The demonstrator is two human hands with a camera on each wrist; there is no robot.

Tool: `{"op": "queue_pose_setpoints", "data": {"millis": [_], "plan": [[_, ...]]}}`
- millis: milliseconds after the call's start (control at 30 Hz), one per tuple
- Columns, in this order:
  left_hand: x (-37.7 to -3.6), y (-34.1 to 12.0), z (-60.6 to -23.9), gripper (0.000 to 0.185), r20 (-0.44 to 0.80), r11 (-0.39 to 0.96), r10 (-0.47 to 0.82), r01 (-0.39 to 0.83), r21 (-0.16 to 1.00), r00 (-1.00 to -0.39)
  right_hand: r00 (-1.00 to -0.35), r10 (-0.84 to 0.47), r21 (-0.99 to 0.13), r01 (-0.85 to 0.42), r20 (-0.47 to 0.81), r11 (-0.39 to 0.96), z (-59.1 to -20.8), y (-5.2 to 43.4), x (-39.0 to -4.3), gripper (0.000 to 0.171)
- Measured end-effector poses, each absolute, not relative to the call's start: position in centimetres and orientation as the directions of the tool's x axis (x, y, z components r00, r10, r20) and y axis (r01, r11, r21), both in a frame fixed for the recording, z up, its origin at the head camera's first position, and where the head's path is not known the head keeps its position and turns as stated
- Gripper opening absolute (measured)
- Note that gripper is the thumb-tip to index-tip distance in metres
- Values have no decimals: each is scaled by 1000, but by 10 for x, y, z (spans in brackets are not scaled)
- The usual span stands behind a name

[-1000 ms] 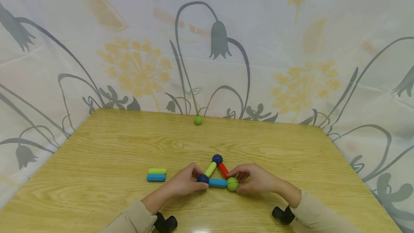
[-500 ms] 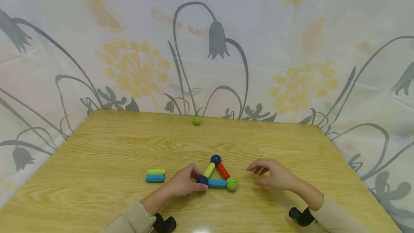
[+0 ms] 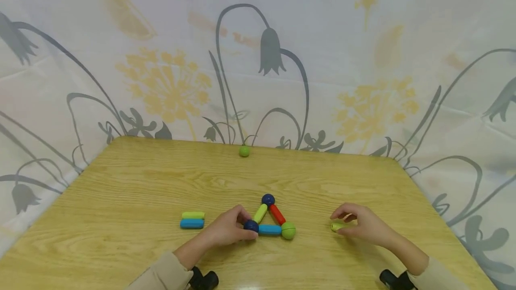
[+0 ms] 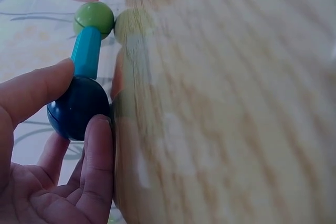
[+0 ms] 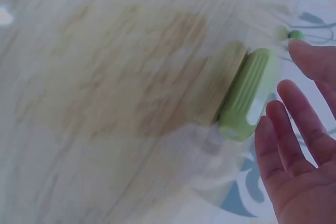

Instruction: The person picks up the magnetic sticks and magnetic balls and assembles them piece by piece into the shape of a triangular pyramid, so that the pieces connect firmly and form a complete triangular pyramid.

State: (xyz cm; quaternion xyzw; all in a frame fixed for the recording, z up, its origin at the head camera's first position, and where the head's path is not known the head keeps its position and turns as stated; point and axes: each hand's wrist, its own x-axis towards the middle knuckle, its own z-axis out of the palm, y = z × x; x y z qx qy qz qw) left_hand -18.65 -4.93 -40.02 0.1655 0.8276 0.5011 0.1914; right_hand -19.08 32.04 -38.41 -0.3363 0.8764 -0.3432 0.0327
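Three balls and three rods form a triangle flat on the table. My left hand (image 3: 230, 227) pinches its near-left dark blue ball (image 4: 79, 109) between thumb and fingers. A blue rod (image 3: 269, 230) runs from that ball to a green ball (image 3: 288, 230). A yellow-green rod (image 3: 260, 213) and a red rod (image 3: 277, 214) meet at the far dark blue ball (image 3: 268, 199). To the right, my right hand (image 3: 364, 225) hovers around a loose light green rod (image 5: 249, 95) lying on the table. In the right wrist view, thumb and fingers are spread apart beside the rod.
Left of my left hand, a yellow-green rod (image 3: 193, 215) and a blue rod (image 3: 192, 223) lie side by side. A green ball (image 3: 244, 151) rests at the back edge of the wooden table (image 3: 153, 169), with a patterned curtain (image 3: 322, 57) behind.
My right hand has left the green ball of the triangle and moved right to the loose light green rod. The left hand keeps its grip on the near-left dark blue ball.
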Motion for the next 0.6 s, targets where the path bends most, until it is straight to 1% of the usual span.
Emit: {"op": "queue_pose_setpoints", "data": {"millis": [167, 300, 433, 600], "plan": [[-186, -49, -401, 35, -149, 444, 468, 86, 892, -871, -811, -579, -616, -502, 90, 607, -389, 326, -191, 27], [-186, -50, -401, 35, -144, 441, 470, 90, 893, -871, -827, -561, -604, -468, 41, 645, -392, 328, -192, 26], [-186, -51, -401, 36, -144, 433, 478, 90, 897, -866, -829, -557, -595, -470, 45, 652, -393, 327, -193, 26], [-186, -52, -401, 36, -147, 412, 488, 79, 908, -860, -835, -546, -608, -467, 64, 642, -390, 317, -191, 32]]}}
